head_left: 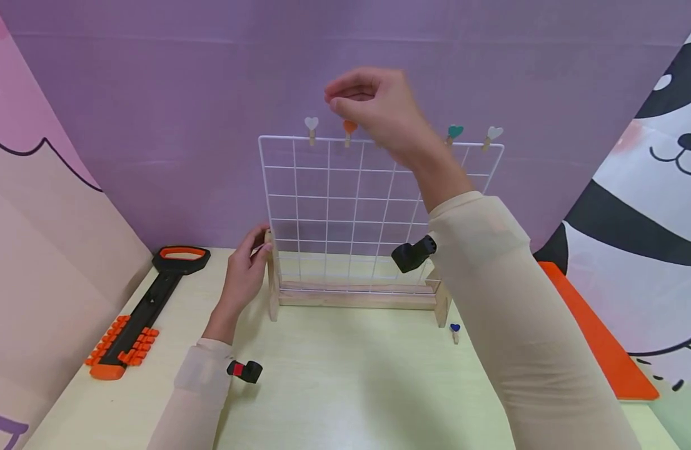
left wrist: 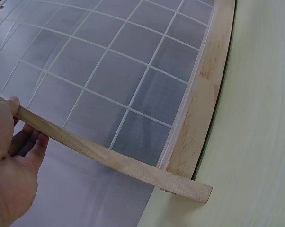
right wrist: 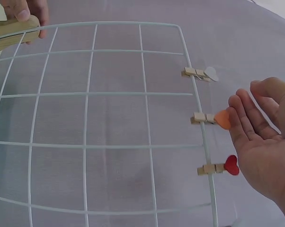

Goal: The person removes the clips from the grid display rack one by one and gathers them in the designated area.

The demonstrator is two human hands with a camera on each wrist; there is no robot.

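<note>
From my remote place I pinch the wooden stand (head_left: 273, 281) with the left hand (head_left: 246, 269), the right hand (head_left: 381, 109) is loose and empty beside the orange clip (right wrist: 222, 120) on the wire grid (head_left: 283, 137), and I judge it is the clipping step, next needing the blue clip (head_left: 454, 332) from the table (head_left: 322, 387).

Pale tabletop (head_left: 317, 394), enclosed on three sides.
Back wall (head_left: 182, 94) purple, faintly creased; left wall (head_left: 41, 206) pink and cream; right wall (head_left: 655, 212) panda-printed; soft shadows (head_left: 387, 381) on tabletop.

The right hand (head_left: 376, 106) hovers high, loosely curved; the left hand (head_left: 246, 270) grips lower
</note>
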